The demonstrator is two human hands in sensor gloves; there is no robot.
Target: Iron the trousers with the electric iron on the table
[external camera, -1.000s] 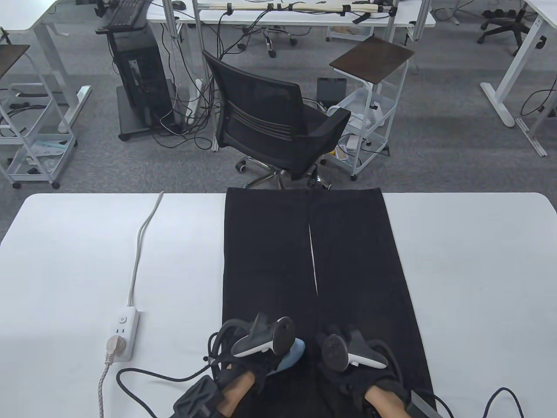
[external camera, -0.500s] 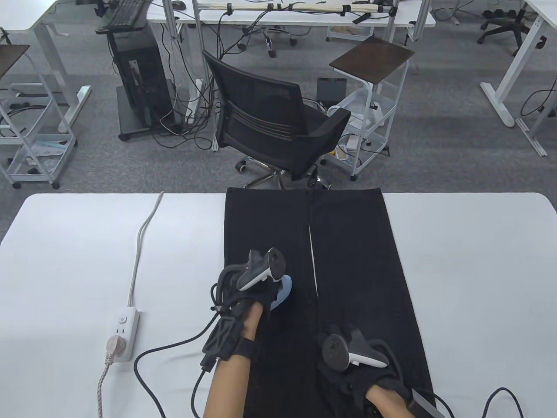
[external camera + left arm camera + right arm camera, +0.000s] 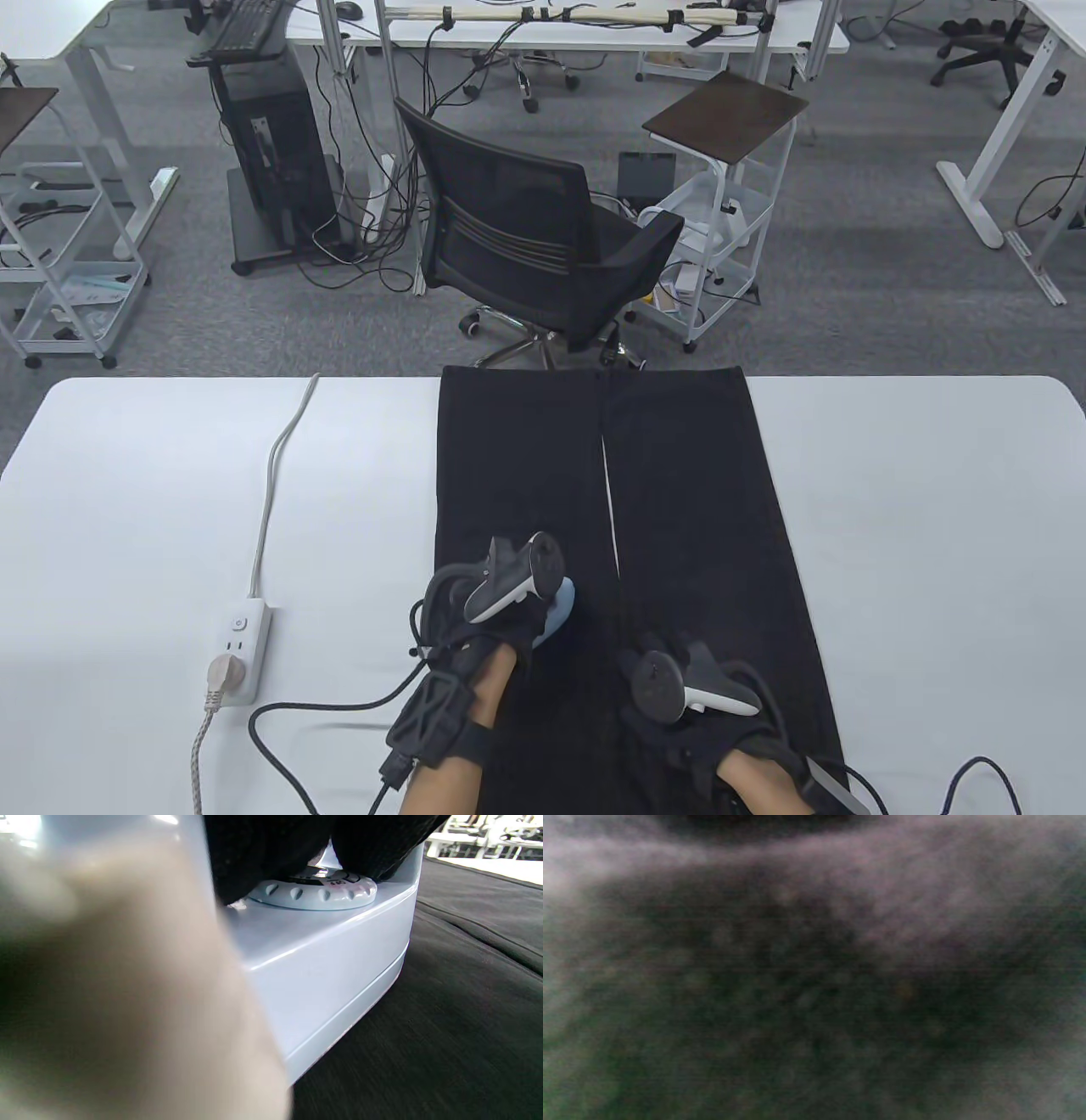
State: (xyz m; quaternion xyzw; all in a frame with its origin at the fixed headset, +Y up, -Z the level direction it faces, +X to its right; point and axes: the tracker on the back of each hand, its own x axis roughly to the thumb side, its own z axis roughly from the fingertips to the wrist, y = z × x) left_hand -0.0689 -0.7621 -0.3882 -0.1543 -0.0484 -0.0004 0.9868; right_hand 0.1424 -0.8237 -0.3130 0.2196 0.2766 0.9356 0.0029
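Observation:
Black trousers (image 3: 679, 475) lie flat down the middle of the white table (image 3: 933, 509). My left hand (image 3: 517, 615) grips the handle of a light blue electric iron (image 3: 560, 604) that rests on the left trouser leg near the front. In the left wrist view the iron's body (image 3: 322, 971) and its dial (image 3: 314, 891) sit on the dark cloth (image 3: 445, 1027), with gloved fingers (image 3: 263, 853) over the handle. My right hand (image 3: 679, 722) rests flat on the right trouser leg near the front edge. The right wrist view is a dark blur.
A white power strip (image 3: 240, 645) with a plug in it lies on the table's left side; its grey cable (image 3: 271, 484) runs to the far edge. A black cord (image 3: 305, 709) loops by my left wrist. A black office chair (image 3: 526, 229) stands behind the table.
My left hand pushed the iron forward along the left trouser leg, then drew it back a little toward me. My right hand stayed in place.

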